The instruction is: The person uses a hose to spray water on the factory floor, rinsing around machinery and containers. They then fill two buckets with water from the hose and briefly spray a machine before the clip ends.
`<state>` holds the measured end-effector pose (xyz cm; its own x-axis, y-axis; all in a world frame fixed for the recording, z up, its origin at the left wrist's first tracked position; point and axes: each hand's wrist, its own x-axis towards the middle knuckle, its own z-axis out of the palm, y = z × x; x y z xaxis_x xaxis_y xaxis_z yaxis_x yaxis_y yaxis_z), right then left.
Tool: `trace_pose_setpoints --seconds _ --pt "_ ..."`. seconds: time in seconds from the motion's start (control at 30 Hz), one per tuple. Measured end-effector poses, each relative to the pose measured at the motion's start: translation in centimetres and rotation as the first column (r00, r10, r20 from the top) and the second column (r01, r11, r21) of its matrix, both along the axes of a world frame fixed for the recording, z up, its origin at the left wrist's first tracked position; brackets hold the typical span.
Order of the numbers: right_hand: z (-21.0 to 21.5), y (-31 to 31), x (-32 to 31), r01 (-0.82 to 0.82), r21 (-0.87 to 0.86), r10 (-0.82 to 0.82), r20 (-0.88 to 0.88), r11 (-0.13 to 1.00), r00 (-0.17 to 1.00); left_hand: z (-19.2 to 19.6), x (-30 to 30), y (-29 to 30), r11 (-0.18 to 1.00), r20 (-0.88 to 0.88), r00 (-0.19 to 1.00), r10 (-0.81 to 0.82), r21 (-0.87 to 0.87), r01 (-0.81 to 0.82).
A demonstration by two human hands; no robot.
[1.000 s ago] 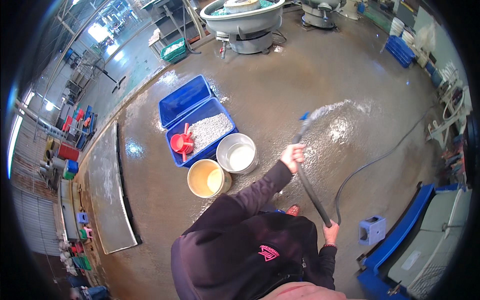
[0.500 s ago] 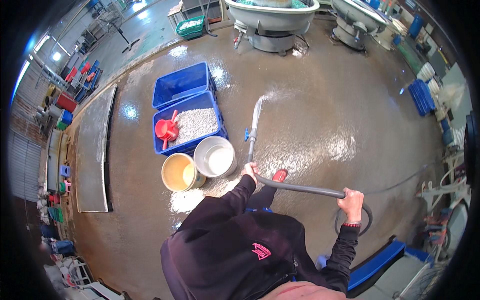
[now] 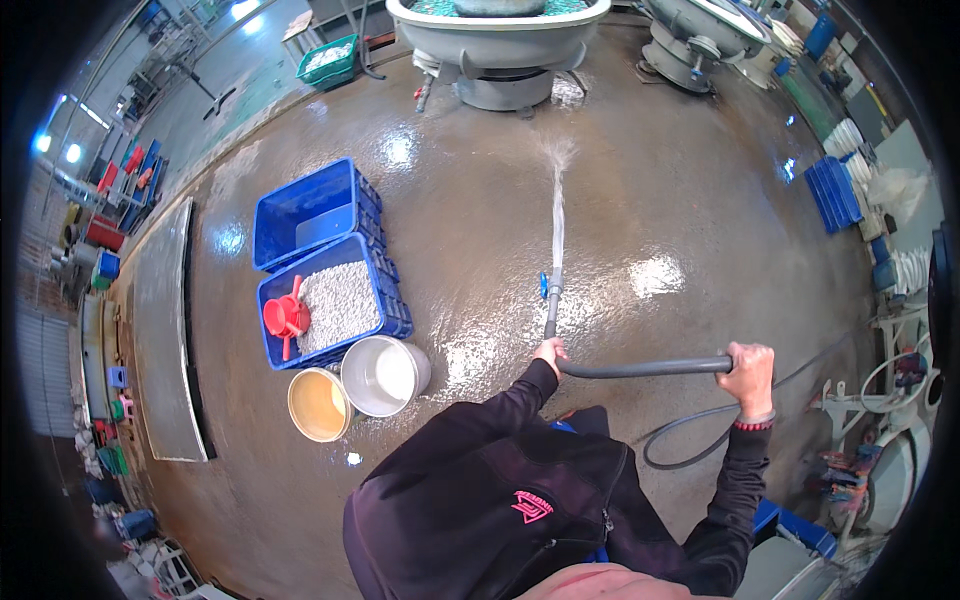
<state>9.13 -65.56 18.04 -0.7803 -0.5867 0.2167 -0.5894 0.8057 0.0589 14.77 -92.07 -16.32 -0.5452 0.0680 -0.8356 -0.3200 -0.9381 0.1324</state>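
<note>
Both my hands grip a thick grey water hose [image 3: 650,369]. My left hand [image 3: 549,351] is closed around it just behind a grey nozzle pipe fitted with a blue valve handle [image 3: 544,286]. Farther back along the hose, my right hand [image 3: 748,374] is wrapped round it, out to the right, with a red bead bracelet at the wrist. From the nozzle a jet of water [image 3: 558,210] shoots straight ahead and splashes on the wet brown floor [image 3: 480,220], short of a large grey bowl-shaped machine [image 3: 500,45].
To the left stand two blue crates, an unfilled one [image 3: 310,215] and one with white pebble-like pieces [image 3: 342,300] and red scoops [image 3: 287,315]. Nearer are a white bucket [image 3: 385,375] and a yellowish bucket [image 3: 320,405]. A metal plate [image 3: 165,330] lies far left; hose [image 3: 690,460] curls at right.
The nozzle and jet have swung right, and the splash has moved farther ahead. Both hands moved right, still on the hose. Crates and buckets have shifted left in view.
</note>
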Motion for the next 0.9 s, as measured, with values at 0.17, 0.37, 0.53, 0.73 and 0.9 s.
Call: trace_pose_setpoints --seconds 0.17,0.37,0.53,0.73,0.9 --pt "-1.4 5.1 -7.5 0.003 -0.063 -0.004 -0.009 0.998 1.0 -0.5 -8.5 4.2 0.994 -0.017 0.998 -0.061 0.088 0.062" --pt "-8.3 18.1 -16.7 0.218 -0.039 -0.214 0.086 0.975 0.973 -4.7 -19.0 11.8 0.995 -0.135 0.989 -0.064 -0.08 0.053" --pt "-13.8 27.5 -19.9 0.492 -0.1 -0.422 0.384 0.865 0.821 -3.7 -29.5 16.5 0.969 0.114 0.98 -0.162 -0.167 0.179" --pt "-15.5 32.8 -26.1 0.561 -0.115 -0.468 0.43 0.82 0.772 -0.5 -39.0 20.7 0.905 0.14 0.963 -0.23 -0.334 0.265" --pt "-15.9 32.4 -32.2 0.619 -0.159 -0.469 0.518 0.769 0.716 3.6 -45.3 19.8 0.889 0.188 0.963 -0.193 -0.383 0.253"
